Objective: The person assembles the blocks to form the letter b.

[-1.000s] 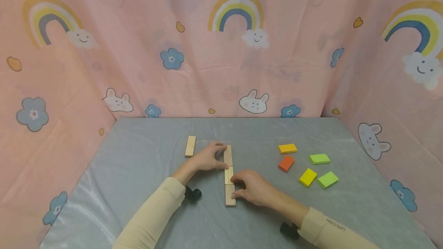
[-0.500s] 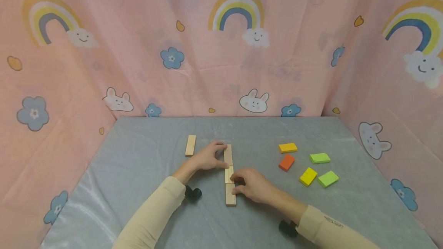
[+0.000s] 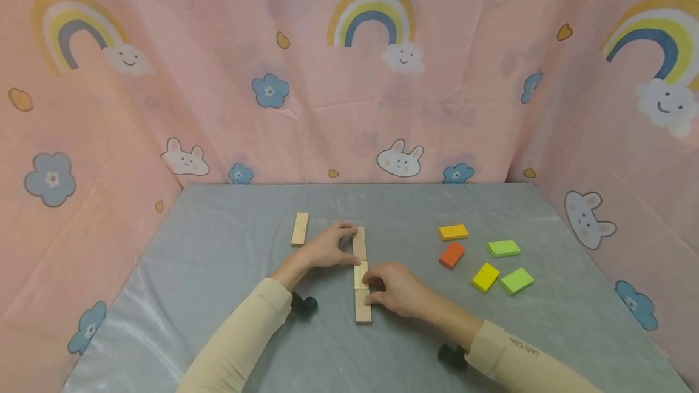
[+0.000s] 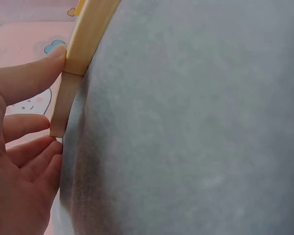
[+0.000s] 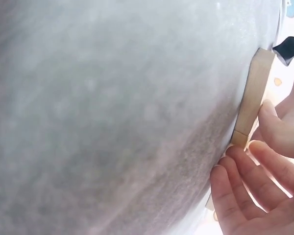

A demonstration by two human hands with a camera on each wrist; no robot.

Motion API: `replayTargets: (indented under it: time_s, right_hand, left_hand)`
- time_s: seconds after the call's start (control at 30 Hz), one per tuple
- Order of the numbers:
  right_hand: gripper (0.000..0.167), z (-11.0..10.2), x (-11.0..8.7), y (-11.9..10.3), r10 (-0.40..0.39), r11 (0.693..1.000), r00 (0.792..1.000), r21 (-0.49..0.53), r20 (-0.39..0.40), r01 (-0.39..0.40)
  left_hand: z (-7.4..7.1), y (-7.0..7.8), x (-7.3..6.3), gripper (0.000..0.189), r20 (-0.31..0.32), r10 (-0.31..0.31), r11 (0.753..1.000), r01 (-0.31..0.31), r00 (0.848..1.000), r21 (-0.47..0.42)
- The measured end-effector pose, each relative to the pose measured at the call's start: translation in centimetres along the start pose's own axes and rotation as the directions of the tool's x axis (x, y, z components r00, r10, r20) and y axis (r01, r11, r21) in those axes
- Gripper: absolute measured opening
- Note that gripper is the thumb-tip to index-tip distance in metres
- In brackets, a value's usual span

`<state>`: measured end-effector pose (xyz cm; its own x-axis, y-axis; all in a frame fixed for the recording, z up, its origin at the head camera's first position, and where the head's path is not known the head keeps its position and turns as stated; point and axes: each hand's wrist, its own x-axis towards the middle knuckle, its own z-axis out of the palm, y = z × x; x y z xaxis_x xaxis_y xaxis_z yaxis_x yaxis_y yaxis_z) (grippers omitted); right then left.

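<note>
Three plain wooden blocks lie end to end in a straight row in the head view: a far block (image 3: 359, 244), a middle block (image 3: 360, 275) and a near block (image 3: 363, 310). My left hand (image 3: 326, 246) touches the row from the left, thumb by the joint of the far and middle blocks, index fingertip near the far end. From the right, my right hand (image 3: 401, 290) has its fingertips at the middle block and its thumb on the near block's side. In both wrist views the fingers are spread and lightly bent along the blocks, not wrapped round them.
Another plain wooden block (image 3: 300, 229) lies behind the left wrist. To the right are an orange-yellow block (image 3: 453, 232), a red-orange block (image 3: 451, 255), a yellow block (image 3: 485, 278) and two green blocks (image 3: 503, 248). A grey cloth (image 3: 229, 296) covers the table; a pink curtain (image 3: 327, 120) surrounds it.
Hands and blocks keep their places; only the head view shifts slightly.
</note>
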<state>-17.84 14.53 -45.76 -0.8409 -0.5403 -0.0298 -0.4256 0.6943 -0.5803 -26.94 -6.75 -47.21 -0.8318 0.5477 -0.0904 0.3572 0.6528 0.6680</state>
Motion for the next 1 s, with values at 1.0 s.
replayTargets:
  time_s: [1.0]
  right_hand:
    - [0.029,0.3,0.0,-0.2,-0.002,1.0,1.0,-0.019,-0.003,0.002]
  left_hand:
    - [-3.6,-1.9,-2.4,0.032,-0.369,0.113,0.994,-0.104,0.923,0.045]
